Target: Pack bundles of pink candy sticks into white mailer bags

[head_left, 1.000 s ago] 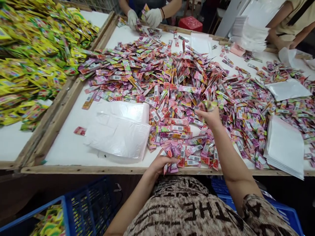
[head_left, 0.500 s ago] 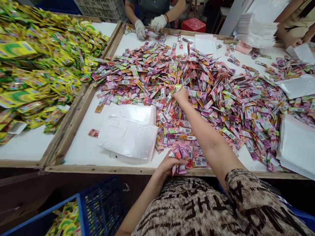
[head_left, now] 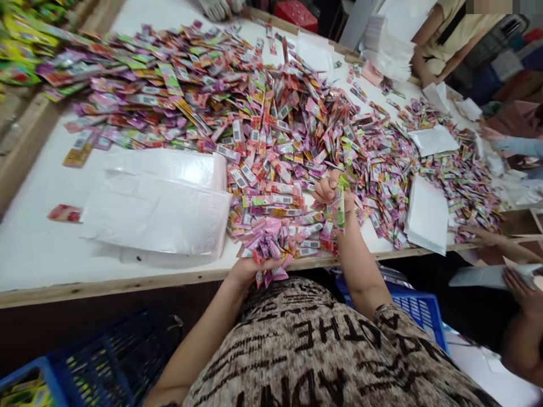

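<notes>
My left hand [head_left: 250, 270] is closed round a bunch of pink and purple candy packets [head_left: 270, 244] at the table's front edge. Farther right, my right hand [head_left: 328, 189] is closed on a green candy packet [head_left: 336, 208], which hangs over the wrist side. Around and beyond both hands spreads a large heap of slim, mostly pink and purple packets [head_left: 271, 113] with some green and orange ones. Several packets lie side by side in a row between my hands. Left of them rests a stack of clear-white plastic bags [head_left: 161, 220].
A wooden rim [head_left: 178, 278] edges the white table [head_left: 38, 249]. Yellow-green packets [head_left: 25, 51] lie beyond the left divider. Below stand blue crates [head_left: 106, 356], one of them at the right [head_left: 418, 311]. Another white stack [head_left: 427, 215] and co-workers' hands [head_left: 521, 288] are at right.
My right hand has come back from the heap towards me and now holds a green packet. My left hand keeps its bunch. The view has swung right.
</notes>
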Available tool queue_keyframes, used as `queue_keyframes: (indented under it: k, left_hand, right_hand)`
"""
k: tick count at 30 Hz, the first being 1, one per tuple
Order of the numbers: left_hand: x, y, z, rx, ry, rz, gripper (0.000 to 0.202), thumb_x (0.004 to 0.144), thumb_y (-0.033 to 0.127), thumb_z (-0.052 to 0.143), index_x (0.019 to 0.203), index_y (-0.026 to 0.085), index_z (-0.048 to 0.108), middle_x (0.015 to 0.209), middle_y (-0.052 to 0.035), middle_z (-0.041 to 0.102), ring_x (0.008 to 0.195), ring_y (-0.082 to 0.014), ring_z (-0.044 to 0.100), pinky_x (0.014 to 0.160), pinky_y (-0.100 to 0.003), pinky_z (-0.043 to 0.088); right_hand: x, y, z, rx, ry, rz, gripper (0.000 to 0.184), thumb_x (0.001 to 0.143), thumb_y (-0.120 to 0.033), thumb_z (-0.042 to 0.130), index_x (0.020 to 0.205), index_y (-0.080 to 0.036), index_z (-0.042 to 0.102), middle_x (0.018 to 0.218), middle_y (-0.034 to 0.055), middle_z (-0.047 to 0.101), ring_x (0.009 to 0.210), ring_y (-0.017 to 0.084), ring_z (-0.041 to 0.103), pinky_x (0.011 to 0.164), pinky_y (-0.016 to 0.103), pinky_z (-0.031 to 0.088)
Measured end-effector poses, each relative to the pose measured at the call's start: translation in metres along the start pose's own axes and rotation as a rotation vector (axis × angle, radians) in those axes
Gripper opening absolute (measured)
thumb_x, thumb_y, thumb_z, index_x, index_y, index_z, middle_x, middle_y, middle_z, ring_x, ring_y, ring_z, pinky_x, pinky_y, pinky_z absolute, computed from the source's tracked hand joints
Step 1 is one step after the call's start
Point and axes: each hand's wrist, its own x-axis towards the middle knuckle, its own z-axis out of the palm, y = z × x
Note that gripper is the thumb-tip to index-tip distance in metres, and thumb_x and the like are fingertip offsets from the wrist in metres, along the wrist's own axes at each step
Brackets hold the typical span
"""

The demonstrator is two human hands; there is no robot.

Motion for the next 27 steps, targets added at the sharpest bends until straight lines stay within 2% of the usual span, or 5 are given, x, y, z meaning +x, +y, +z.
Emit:
queue_keyframes:
  k: [3, 6, 13, 21, 27]
  left_hand:
    - [-0.007, -0.001, 0.016, -0.037, -0.187, -0.098, 0.046, 0.051, 0.025, 0.088, 0.094, 0.015, 0.076, 0.095, -0.0104, 0.077, 0.095, -0.0348, 0.073, 0.099, -0.056, 0.054]
    - [-0.008, -0.006, 0.03, -0.064, -0.115, -0.06, 0.042, 0.056, 0.024, 0.084, 0.095, 0.013, 0.076, 0.092, -0.0097, 0.078, 0.092, -0.0336, 0.074, 0.094, -0.051, 0.058]
    - [-0.002, -0.027, 0.033, -0.008, 0.131, 0.105, 0.048, 0.051, 0.019, 0.089, 0.096, 0.015, 0.072, 0.086, -0.0044, 0.077, 0.08, -0.0248, 0.074, 0.088, -0.043, 0.059]
    - [-0.006, -0.03, 0.023, 0.096, 0.257, 0.274, 0.084, 0.043, 0.018, 0.095, 0.12, 0.018, 0.063, 0.105, -0.0065, 0.076, 0.105, -0.0294, 0.07, 0.102, -0.049, 0.051]
    - [-0.009, -0.032, 0.005, 0.191, 0.205, 0.227, 0.082, 0.043, 0.021, 0.096, 0.119, 0.018, 0.064, 0.099, -0.0052, 0.076, 0.098, -0.0277, 0.071, 0.101, -0.048, 0.052]
  right_hand:
    - [-0.027, 0.011, 0.002, -0.069, -0.116, 0.039, 0.044, 0.066, -0.064, 0.072, 0.069, -0.026, 0.049, 0.054, -0.0042, 0.043, 0.054, 0.015, 0.044, 0.053, 0.029, 0.04]
    - [-0.05, 0.016, 0.015, -0.316, -0.177, 0.021, 0.029, 0.07, -0.045, 0.076, 0.078, -0.023, 0.059, 0.07, -0.001, 0.058, 0.068, 0.017, 0.054, 0.065, 0.03, 0.044]
    - [-0.088, 0.051, 0.062, -0.497, 0.253, -0.075, 0.012, 0.076, -0.028, 0.062, 0.086, -0.023, 0.058, 0.082, 0.0015, 0.063, 0.081, 0.02, 0.057, 0.082, 0.035, 0.047]
    - [-0.1, 0.052, 0.076, 0.165, -0.006, 0.367, 0.057, 0.082, -0.07, 0.058, 0.117, -0.024, 0.061, 0.107, 0.0063, 0.071, 0.098, 0.025, 0.068, 0.09, 0.04, 0.054]
    - [-0.101, 0.052, 0.091, -0.124, -0.086, 0.18, 0.093, 0.076, -0.09, 0.045, 0.143, -0.027, 0.052, 0.134, 0.0081, 0.062, 0.135, 0.028, 0.05, 0.117, 0.044, 0.036]
